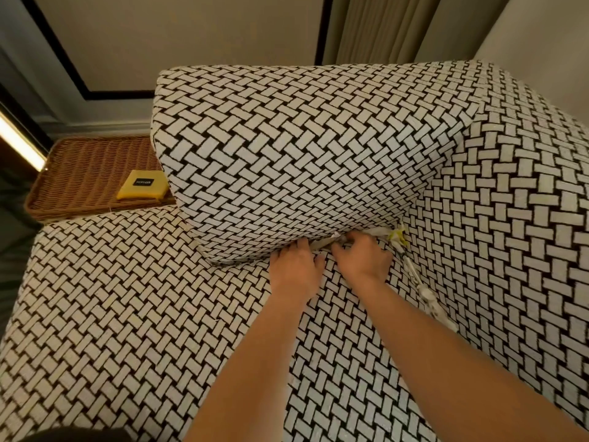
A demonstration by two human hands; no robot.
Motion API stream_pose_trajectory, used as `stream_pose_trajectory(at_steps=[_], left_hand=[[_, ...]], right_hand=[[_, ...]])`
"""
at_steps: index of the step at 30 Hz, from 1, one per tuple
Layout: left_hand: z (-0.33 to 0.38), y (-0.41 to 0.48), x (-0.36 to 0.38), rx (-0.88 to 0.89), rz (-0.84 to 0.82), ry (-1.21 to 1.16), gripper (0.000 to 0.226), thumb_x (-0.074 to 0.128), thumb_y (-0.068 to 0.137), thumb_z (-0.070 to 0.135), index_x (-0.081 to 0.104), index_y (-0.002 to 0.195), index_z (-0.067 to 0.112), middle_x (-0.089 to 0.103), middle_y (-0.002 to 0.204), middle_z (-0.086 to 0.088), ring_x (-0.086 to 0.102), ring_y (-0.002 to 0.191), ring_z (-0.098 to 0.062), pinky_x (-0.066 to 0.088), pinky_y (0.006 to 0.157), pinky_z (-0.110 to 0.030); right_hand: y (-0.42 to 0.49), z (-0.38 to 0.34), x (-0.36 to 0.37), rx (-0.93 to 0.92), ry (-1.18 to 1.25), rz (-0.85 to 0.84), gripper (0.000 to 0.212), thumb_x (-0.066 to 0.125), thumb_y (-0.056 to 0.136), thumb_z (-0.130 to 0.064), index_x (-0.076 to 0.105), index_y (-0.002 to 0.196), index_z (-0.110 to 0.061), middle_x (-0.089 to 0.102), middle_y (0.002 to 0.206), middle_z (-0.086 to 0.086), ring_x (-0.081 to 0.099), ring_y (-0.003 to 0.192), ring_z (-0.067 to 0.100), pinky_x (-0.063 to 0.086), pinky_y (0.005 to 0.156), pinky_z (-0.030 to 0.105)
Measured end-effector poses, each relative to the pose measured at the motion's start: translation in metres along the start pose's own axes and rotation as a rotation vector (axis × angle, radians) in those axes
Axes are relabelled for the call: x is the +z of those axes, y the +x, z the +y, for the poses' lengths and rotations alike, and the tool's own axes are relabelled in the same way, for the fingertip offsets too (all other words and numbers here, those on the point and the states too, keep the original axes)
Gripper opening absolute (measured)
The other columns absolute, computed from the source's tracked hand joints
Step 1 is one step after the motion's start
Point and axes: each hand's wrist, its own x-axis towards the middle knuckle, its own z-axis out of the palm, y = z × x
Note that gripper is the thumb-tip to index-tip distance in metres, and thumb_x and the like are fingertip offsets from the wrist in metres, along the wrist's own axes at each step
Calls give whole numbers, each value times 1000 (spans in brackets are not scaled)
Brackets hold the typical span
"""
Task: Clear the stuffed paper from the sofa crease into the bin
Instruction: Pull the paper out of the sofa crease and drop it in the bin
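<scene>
A sofa in black-and-white woven pattern fills the view, with a back cushion (287, 161) resting on the seat (127, 314). Crumpled white and yellow paper (395, 235) is wedged in the crease under the cushion's right corner. More paper (427, 298) runs down the crease beside the armrest (516, 218). My left hand (294, 269) presses at the crease, fingers tucked under the cushion edge. My right hand (363, 255) is beside it, fingers curled around a strip of paper (325, 244) sticking out of the crease. No bin is in view.
A brown wicker tray (83, 177) sits left of the sofa behind the seat, holding a yellow packet (143, 185). Wall panels with dark trim and a curtain (382, 30) stand behind the sofa. A lit strip glows at the far left.
</scene>
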Motion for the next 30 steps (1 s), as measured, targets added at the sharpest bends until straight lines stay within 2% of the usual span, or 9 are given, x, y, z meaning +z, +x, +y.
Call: stream_pose_trajectory(at_steps=[5, 8, 12, 17, 20, 26, 30], left_hand=[[2, 12, -5, -35, -115, 24, 45, 33, 94, 42, 50, 118, 8, 55, 124, -11, 46, 120, -28, 28, 107, -43], [8, 20, -4, -87, -200, 47, 56, 28, 94, 46, 48, 126, 4, 47, 134, -16, 39, 126, -31, 25, 109, -44], [8, 20, -1, -92, -187, 15, 54, 27, 95, 45, 43, 132, 9, 42, 139, -13, 34, 130, -29, 21, 109, -43], [4, 21, 1, -125, -139, -120, 45, 33, 93, 43, 53, 120, 13, 55, 126, -8, 43, 123, -26, 24, 108, -41], [6, 23, 3, -208, -60, -165, 37, 37, 91, 40, 61, 106, 16, 65, 107, -5, 55, 107, -24, 29, 101, -39], [9, 20, 6, -291, 119, -275, 25, 45, 91, 31, 66, 86, 19, 68, 86, -3, 61, 85, -23, 34, 99, -37], [6, 9, 9, -206, 305, -529, 19, 51, 90, 21, 62, 77, 14, 67, 75, -5, 61, 70, -24, 48, 83, -40]], right_hand=[[5, -2, -3, 13, -26, -67, 33, 54, 83, -47, 67, 99, -21, 69, 94, 4, 62, 86, 23, 41, 81, 31], [9, -2, -3, -2, -51, -105, 32, 53, 83, -47, 65, 96, -20, 69, 93, 5, 62, 87, 24, 38, 76, 31], [14, -3, -2, -3, -45, -113, 27, 53, 85, -42, 64, 94, -19, 69, 94, 6, 62, 87, 24, 38, 76, 30], [15, -6, 1, 21, -43, -61, 18, 49, 88, -28, 64, 86, -19, 69, 88, 8, 62, 82, 26, 42, 82, 32], [14, -5, 3, 9, -31, -18, 16, 49, 88, -25, 63, 80, -20, 70, 86, 8, 63, 82, 27, 41, 79, 31], [11, 0, 12, -23, 57, 106, 16, 49, 89, -21, 64, 90, -15, 69, 91, 7, 61, 84, 27, 36, 80, 32], [10, 2, 15, -20, 135, 186, 17, 45, 92, -16, 61, 93, -11, 66, 95, 8, 58, 80, 28, 33, 75, 32]])
